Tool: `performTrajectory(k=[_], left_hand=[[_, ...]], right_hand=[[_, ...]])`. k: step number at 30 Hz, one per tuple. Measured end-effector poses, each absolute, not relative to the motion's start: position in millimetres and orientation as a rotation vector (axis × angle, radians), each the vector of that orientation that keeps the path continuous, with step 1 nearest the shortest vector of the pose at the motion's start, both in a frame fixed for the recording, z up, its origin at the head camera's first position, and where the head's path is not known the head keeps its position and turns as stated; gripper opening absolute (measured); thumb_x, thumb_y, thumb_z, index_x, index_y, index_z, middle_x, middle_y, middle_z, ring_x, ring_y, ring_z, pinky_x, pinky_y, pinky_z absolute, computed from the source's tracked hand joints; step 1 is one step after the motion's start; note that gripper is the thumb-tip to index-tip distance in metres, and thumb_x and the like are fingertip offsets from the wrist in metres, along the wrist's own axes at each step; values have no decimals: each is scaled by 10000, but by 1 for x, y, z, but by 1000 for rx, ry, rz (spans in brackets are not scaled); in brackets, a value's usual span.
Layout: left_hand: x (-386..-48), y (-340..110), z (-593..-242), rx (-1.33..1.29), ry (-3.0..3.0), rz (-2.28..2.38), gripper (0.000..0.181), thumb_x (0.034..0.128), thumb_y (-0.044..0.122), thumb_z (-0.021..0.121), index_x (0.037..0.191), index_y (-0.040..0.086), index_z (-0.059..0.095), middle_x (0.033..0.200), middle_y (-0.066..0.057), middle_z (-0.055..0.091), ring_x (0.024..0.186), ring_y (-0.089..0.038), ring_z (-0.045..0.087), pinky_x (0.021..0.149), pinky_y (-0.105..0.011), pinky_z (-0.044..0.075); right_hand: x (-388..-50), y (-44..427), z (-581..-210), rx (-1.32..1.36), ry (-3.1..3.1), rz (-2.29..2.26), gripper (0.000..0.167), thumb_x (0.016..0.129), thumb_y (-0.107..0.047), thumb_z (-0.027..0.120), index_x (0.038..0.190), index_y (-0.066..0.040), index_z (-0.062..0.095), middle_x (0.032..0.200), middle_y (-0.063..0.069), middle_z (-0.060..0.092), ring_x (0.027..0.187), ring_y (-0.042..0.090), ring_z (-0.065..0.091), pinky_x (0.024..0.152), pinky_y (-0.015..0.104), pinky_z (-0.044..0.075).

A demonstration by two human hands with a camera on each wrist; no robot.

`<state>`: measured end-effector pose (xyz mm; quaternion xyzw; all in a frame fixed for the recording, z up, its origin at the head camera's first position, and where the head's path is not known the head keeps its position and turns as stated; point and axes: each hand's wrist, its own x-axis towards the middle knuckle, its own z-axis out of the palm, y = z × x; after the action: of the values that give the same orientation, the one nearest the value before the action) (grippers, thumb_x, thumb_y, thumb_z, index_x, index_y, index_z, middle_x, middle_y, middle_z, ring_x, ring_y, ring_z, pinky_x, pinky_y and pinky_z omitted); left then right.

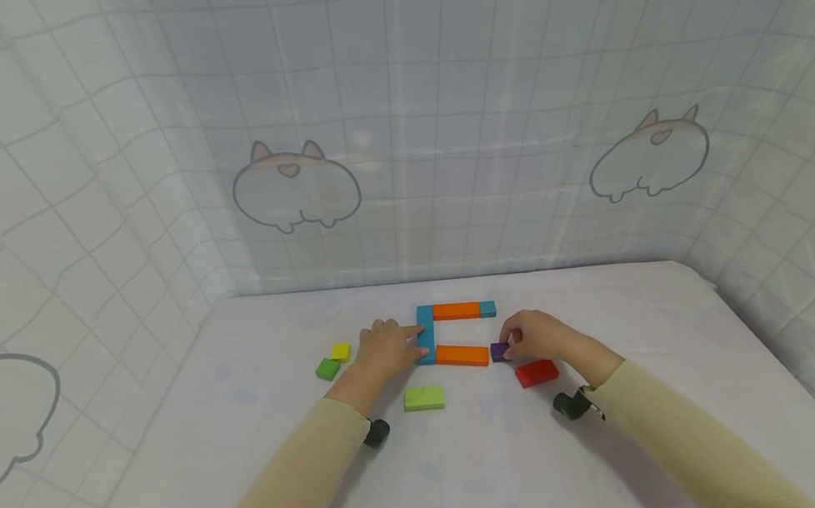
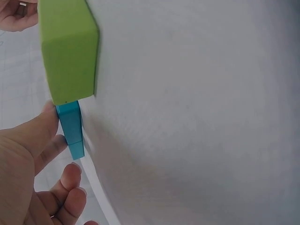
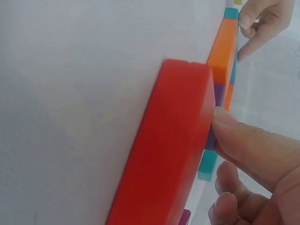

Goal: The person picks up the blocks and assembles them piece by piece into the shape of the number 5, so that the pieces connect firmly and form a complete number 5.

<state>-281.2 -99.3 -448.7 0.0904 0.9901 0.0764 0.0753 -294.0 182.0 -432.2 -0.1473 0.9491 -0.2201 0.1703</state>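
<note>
A flat outline of coloured blocks appears partly laid on the desk point(image 1: 476, 456). Three sides stand in place: a blue strip point(image 1: 428, 339) down the left, a far orange block point(image 1: 455, 311) capped by a small blue block point(image 1: 488, 309), and a near orange block point(image 1: 462, 356). The right side is open between the small blue block and the purple block point(image 1: 498, 353), so that stretch seems to be what is left, along with seating the purple block, which lies just beside the near orange block's right end.

The right hand point(image 1: 542, 337) pinches the purple block between thumb and fingers. The left hand point(image 1: 384, 350) grips nothing; its index finger and thumb touch the blue strip, and the other fingers lie loose.

Four blocks lie outside the outline: a red block point(image 1: 538, 373) in front of the right hand, a lime block point(image 1: 424, 399) nearer the person, and a yellow block point(image 1: 341, 352) beside a green block point(image 1: 327, 369) off to the left.

The purple block is small, dark and squarish, its right part hidden by the fingers. The blue strip shows a seam in the left wrist view, so it is probably more than one piece.
</note>
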Motion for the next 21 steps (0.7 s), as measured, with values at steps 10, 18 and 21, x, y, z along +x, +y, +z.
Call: performTrajectory(k=[10, 18, 21], left_hand=[[-282, -99, -449, 260, 2957, 239, 546, 940, 530, 636, 1448, 351, 542, 1309, -101, 579, 1128, -284, 474, 1013, -510, 375], [-281, -98, -449, 265, 2954, 266, 540, 945, 527, 631, 1447, 349, 543, 1333, -109, 572, 1147, -295, 473, 1030, -522, 360], [-280, -98, -449, 260, 2951, 263, 540, 946, 526, 631, 1449, 352, 540, 1338, -106, 571, 1151, -292, 472, 1032, -520, 359]], right_hand=[[-292, 182, -435, -457, 2697, -641, 170, 864, -190, 800, 1018, -148, 743, 848, 20, 584, 805, 193, 533, 687, 310, 473], [-291, 182, -436, -473, 2697, -635, 164, 860, -188, 805, 1009, -149, 746, 842, 26, 581, 793, 195, 529, 671, 307, 453], [-290, 181, -435, -474, 2696, -629, 169, 860, -186, 806, 1012, -147, 746, 841, 30, 578, 795, 197, 527, 670, 308, 449]])
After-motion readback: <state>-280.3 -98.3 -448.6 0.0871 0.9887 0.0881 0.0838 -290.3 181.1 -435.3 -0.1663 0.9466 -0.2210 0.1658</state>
